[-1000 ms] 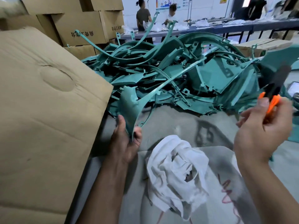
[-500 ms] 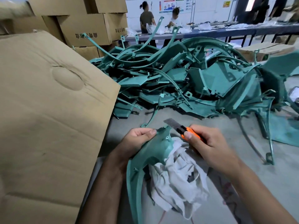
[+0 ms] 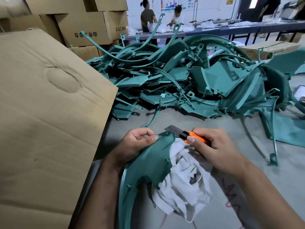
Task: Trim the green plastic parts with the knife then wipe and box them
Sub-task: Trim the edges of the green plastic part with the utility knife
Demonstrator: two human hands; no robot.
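A grey table (image 3: 189, 123) is seen from above, and every place below is given relative to the white rag (image 3: 184, 179) lying crumpled on its near part. To the left of the rag, a large brown cardboard flap (image 3: 42, 113) is tilted up over the table edge. Behind the rag, a wide heap of green plastic parts (image 3: 181, 80) is piled across the table, with thin curved strips sticking up out of it. Further behind and to the left of the rag, brown cartons (image 3: 82, 28) are stacked. Far behind the rag, two people are seen standing at a long bench.

One green plastic part (image 3: 148, 164) is held directly left of the rag, its right edge overlapping the cloth and its long curved arm running down toward the viewer. The left hand (image 3: 137, 142) is closed on the upper tip of this part, the thumb pressed on its top face. The right hand (image 3: 214, 149) is closed around the orange knife (image 3: 193, 137), just above the rag's upper edge. The extended blade is pointed left, toward the part's upper tip; whether the edge touches the plastic cannot quite be made out, though it appears to lie right against it.
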